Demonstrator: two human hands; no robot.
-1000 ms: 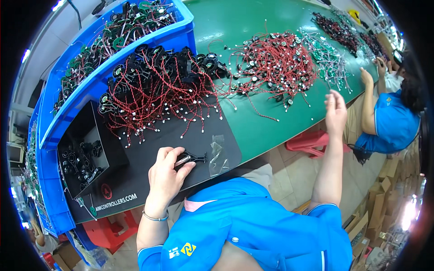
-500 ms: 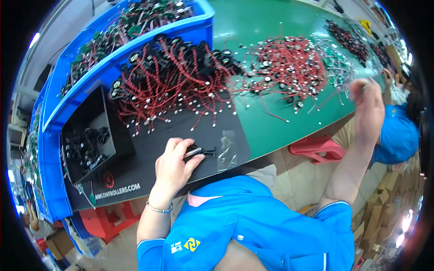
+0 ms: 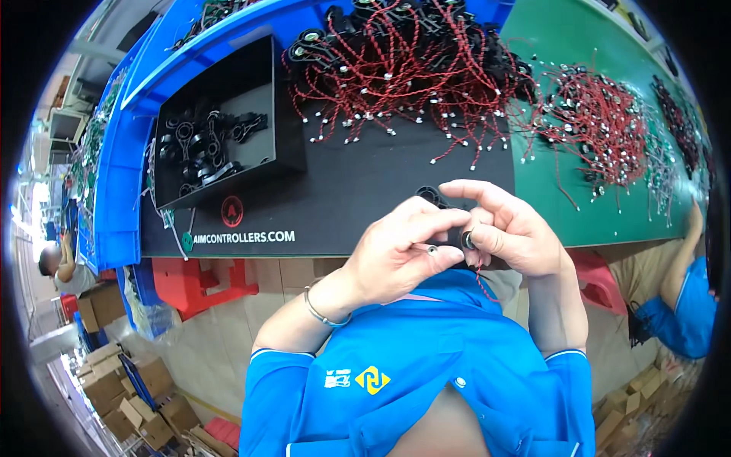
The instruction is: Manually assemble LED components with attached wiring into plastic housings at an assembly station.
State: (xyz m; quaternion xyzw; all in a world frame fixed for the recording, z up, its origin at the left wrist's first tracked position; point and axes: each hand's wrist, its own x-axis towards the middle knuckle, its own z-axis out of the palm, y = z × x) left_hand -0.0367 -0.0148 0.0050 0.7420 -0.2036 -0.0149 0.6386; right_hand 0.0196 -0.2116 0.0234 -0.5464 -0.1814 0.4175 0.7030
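Note:
My left hand [image 3: 403,245] and my right hand [image 3: 518,232] meet over the near edge of the black mat. Closed fingers of the left hold a black plastic ring-ended part [image 3: 431,195], whose loop shows above the fingertips. A small silver round end [image 3: 432,250] peeks out by my left thumb. In my right hand's pinch is a small round part with a dark body and shiny rim [image 3: 467,239]. From it a red twisted wire [image 3: 484,286] hangs down. Fingers hide where the two pieces meet.
A black box [image 3: 289,145] of black ring-ended parts stands left on the mat. Beyond lies a heap of red-wired parts [image 3: 411,84]; another red-wired pile [image 3: 598,122] is on the green table [image 3: 537,209]. Blue bins [image 3: 126,194] stand left; a co-worker [image 3: 680,308] sits right.
My right hand has come back from the far right and now holds a red-wired round part beside my left hand. The left has moved right with the black part. The view has shifted left.

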